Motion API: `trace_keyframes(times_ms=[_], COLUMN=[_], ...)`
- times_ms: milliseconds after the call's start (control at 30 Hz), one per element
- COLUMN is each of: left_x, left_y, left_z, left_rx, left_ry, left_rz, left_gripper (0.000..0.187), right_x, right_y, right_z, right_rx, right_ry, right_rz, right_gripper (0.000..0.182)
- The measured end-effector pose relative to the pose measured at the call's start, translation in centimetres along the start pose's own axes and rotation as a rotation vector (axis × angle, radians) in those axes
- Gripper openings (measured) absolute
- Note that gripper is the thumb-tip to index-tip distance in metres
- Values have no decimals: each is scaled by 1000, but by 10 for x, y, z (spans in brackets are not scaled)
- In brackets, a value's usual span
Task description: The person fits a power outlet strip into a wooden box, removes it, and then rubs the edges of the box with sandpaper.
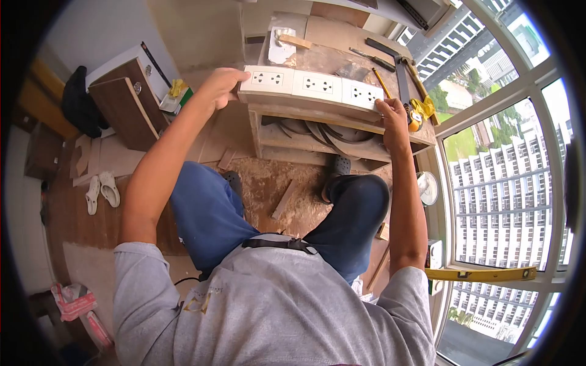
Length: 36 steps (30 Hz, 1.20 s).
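A long white power outlet strip (317, 86) with three socket plates spans the space between my hands, over the front edge of the wooden workbench (317, 30). My left hand (224, 85) grips its left end, thumb on top and the other fingers partly hidden behind it. At the right end, my right hand (392, 114) pinches the strip's corner, slightly lower in view than the left. Just beyond my right hand lie a yellow tape measure (415, 121) and a pencil (382, 81).
A framing square (401, 82), a chisel-like tool (373, 58) and a wood block (294, 41) lie on the bench. Dark hoses (329, 133) fill its shelf. A yellow spirit level (482, 274) rests by the windows at right. Wood scraps (282, 200) litter the floor.
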State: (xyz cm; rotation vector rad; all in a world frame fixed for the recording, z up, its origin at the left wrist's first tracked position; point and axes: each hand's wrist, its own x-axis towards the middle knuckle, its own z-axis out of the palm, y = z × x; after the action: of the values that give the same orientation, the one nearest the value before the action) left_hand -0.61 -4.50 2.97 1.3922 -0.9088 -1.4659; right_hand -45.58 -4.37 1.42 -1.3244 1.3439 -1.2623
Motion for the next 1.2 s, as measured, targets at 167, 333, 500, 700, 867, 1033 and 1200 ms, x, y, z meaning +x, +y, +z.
trace_keyframes(times_ms=[167,333,500,700,867,1033,1200], left_x=[6,3,-20,-11,0,-2,-1], left_y=[3,14,15,14,8,11,18], left_z=[0,-2,36,69,78,76,75], left_rx=[70,135,733,1157,1122,1112,1145], left_ry=[28,-16,390,-202,-229,-256,-316], left_rz=[-47,-65,556,1007,839,852,839], left_gripper=[38,43,55,65,65,66,66], right_x=[8,10,7,5,4,6,3], right_y=[2,-6,-5,-6,0,2,-1], right_z=[5,7,3,4,0,-2,3], right_rx=[-68,-22,-25,62,114,100,153], right_ry=[20,13,2,-37,-22,-31,16], right_rz=[47,153,179,229,238,248,209], right_gripper=[25,24,25,29,27,28,28])
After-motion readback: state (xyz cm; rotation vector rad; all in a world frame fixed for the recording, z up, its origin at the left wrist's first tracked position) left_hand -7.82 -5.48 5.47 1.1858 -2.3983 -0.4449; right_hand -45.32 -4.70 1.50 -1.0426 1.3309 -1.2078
